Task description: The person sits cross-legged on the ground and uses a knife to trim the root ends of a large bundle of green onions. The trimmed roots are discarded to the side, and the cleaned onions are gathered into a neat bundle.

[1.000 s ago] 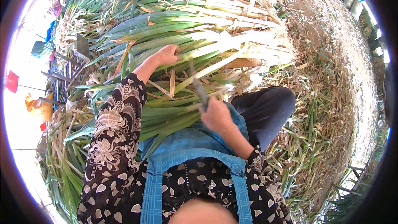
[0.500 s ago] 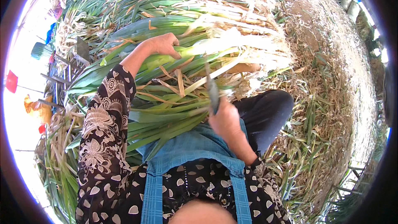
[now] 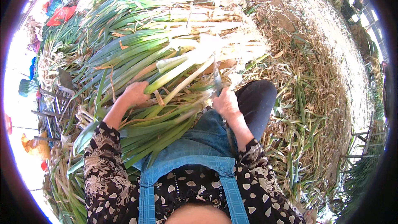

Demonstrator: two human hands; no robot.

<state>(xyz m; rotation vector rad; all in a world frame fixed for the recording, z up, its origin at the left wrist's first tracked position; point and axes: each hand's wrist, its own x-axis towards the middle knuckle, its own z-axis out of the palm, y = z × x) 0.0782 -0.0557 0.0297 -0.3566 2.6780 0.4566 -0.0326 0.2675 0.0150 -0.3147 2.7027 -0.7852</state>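
Note:
My left hand [image 3: 137, 93] is closed round the green part of a large green onion [image 3: 174, 77], whose pale end slants up to the right. In my right hand [image 3: 227, 101] is a knife [image 3: 217, 76], its narrow blade pointing away from me, close to the white ends of the stalks. A pile of green onions [image 3: 166, 37] lies beyond both hands, leaves to the left and white stems to the right. Nearer to me, a looser bunch of green leaves [image 3: 166, 126] rests against the blue apron [image 3: 199, 143] on my lap. Glare washes out some of the white stems.
Dry leaves and trimmings [image 3: 302, 112] cover the ground on the right, beside my bent knee [image 3: 261, 95]. A red bag [image 3: 62, 15] lies at the far left. Below it stands a metal frame [image 3: 58, 99], with an orange bag [image 3: 36, 146] nearby.
My left hand has come down and closer to me, bringing a green onion with it out of the pile. The knife stays in my right hand. The whole view has shifted somewhat.

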